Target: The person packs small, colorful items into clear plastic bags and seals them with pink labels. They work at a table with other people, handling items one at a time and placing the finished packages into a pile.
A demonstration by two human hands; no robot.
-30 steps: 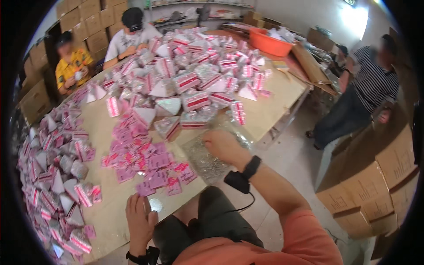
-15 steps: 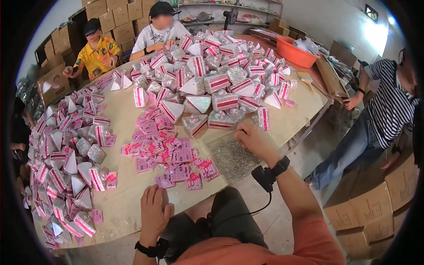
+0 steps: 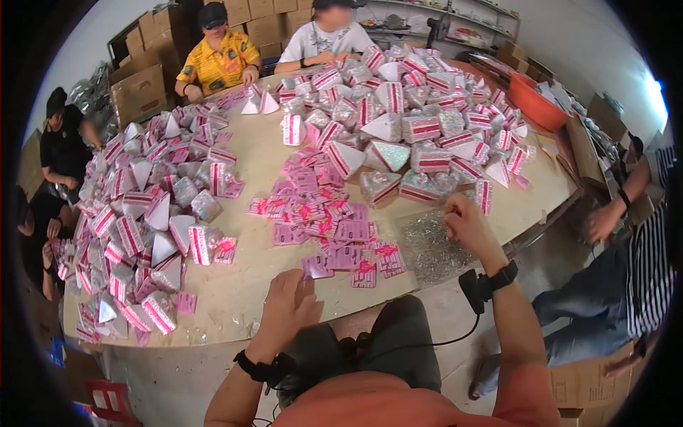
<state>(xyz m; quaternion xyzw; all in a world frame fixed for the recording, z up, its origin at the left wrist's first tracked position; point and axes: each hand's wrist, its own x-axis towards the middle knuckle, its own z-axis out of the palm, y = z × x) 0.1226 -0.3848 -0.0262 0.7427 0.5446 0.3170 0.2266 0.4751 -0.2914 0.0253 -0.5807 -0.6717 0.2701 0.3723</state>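
Note:
My right hand point(image 3: 469, 224) is over a flat patch of small, thin, shiny pin-like pieces point(image 3: 432, 249) by the table's front edge. Its fingers are bent together, and whatever they may hold is too small to make out. At the near edge, my left hand point(image 3: 287, 309) rests with thumb and fingers apart, its fingertips beside a pink card point(image 3: 317, 267). More printed pink cards point(image 3: 334, 220) lie loosely overlapped between and beyond my hands. Behind them rises a big heap of cake-slice-shaped wedges point(image 3: 427, 128), white with red-pink stripes and glittery sides, apparently in clear wrap.
Another wedge pile point(image 3: 153, 206) with cards among it covers the table's left side. An orange tub point(image 3: 538, 101) stands far right. People sit at the far side and left; a person in a striped top point(image 3: 651, 249) stands close on my right. Cartons point(image 3: 139, 92) are stacked behind.
The view has swung left, so the table appears shifted right and up. My hands keep nearly the same places on it. The striped-top person's arm has moved, and the person in yellow has lowered a hand.

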